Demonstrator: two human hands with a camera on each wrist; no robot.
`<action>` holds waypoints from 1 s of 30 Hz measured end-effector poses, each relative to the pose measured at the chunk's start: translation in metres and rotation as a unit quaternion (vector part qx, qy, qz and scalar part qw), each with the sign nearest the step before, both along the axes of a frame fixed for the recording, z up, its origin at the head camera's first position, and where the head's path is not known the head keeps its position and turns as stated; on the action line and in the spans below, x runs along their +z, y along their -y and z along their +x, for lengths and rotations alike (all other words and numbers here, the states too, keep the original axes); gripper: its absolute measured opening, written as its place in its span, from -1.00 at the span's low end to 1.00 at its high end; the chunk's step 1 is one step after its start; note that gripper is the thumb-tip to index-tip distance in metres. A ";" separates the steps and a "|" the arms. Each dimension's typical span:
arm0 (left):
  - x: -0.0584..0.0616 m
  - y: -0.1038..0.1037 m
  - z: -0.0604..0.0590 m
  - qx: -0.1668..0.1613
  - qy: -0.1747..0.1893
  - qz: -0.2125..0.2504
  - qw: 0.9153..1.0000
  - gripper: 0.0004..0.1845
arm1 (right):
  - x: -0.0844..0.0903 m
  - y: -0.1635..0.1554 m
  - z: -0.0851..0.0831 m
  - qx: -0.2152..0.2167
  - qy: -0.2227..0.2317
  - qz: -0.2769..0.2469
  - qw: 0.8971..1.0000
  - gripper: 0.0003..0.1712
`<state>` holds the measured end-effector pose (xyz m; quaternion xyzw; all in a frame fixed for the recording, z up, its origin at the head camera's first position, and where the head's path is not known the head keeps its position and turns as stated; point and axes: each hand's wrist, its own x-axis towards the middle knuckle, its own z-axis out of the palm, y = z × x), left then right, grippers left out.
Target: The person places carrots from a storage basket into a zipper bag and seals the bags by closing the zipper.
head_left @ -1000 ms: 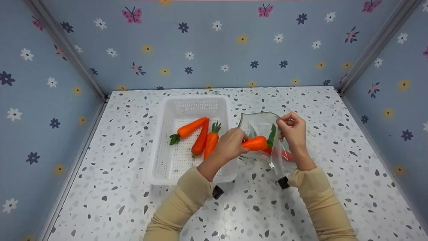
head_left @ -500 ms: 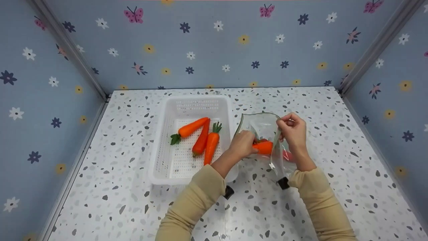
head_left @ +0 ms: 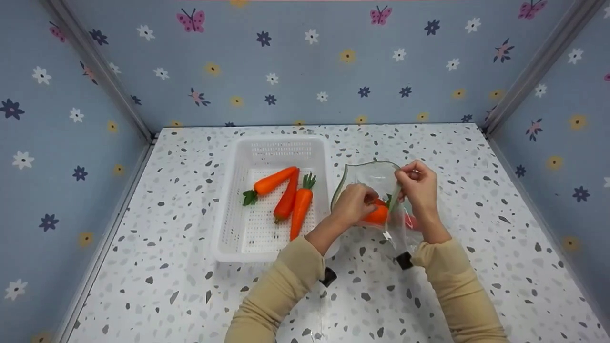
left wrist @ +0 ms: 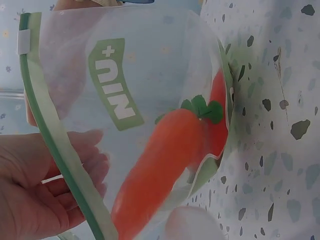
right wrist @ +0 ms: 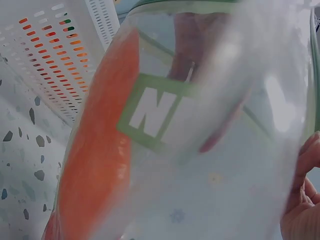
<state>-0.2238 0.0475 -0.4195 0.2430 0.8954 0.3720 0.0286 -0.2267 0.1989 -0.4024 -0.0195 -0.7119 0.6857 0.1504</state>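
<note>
Here, my left hand [head_left: 353,204] has its fingers [left wrist: 75,165] curled round the blunt end of a carrot [head_left: 376,214], and they sit just inside the mouth of the clear zip bag [head_left: 376,178]. The carrot runs straight away from those fingers, its long axis pointing deeper into the bag, leafy top [left wrist: 202,107] leading and close to the far seam. In the left wrist view I see a second orange-red piece [left wrist: 217,95] lying beyond it, touching it near the greens.

Just across the carrot, on its far side from my left fingers, my right hand [head_left: 419,188] pinches the upper lip of the bag and holds the mouth lifted. The green zip strip [left wrist: 55,150] runs between the two hands. The right wrist view shows the carrot through the film, beside a printed green label [right wrist: 150,112]. So the left hand is the nearer one to the carrot, indeed on it; the right touches only the bag.

Out beyond my left wrist, a white perforated basket [head_left: 238,238] rests on the speckled bench [head_left: 476,200], with three more carrots [head_left: 286,195] lying inside it, well apart from the bag.
</note>
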 end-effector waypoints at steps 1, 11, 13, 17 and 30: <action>0.001 0.000 0.001 -0.001 -0.008 0.005 1.000 -0.85 | 0.000 0.000 0.000 -0.001 0.000 -0.001 1.000 -0.93; 0.016 0.010 0.014 -0.011 -0.071 0.057 0.996 -0.86 | 0.002 0.000 -0.001 -0.004 0.001 -0.005 1.000 -0.93; 0.019 0.014 0.017 -0.010 -0.072 0.073 0.995 -0.85 | 0.002 -0.001 -0.001 -0.003 0.003 -0.005 1.000 -0.94; 0.027 0.024 0.021 -0.002 -0.060 0.107 0.993 -0.85 | 0.008 0.000 0.003 0.001 0.013 -0.004 1.000 -0.94; 0.035 0.070 0.007 0.054 -0.065 0.129 0.988 -0.80 | 0.020 0.005 0.011 -0.003 0.026 0.003 1.000 -0.90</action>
